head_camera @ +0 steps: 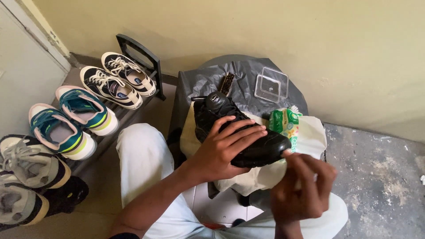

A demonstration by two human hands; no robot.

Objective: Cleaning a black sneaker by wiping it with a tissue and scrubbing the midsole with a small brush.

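A glossy black shoe (221, 117) lies on a pale cloth (310, 137) over a small table draped in dark plastic (208, 79). My left hand (223, 148) rests flat across the shoe's side, gripping it. My right hand (301, 186) is blurred at the shoe's toe, fingers bunched, touching the toe tip. I cannot tell whether it pinches something. A green and white packet (285, 123) lies just beyond the toe.
A brush (227, 83) and a clear plastic box (271, 85) sit at the table's back. A low rack (137, 55) on the left carries several sneakers: black and white (117, 82), teal and white (73, 119), grey (26, 161). A wall is behind, concrete floor (380, 177) at right.
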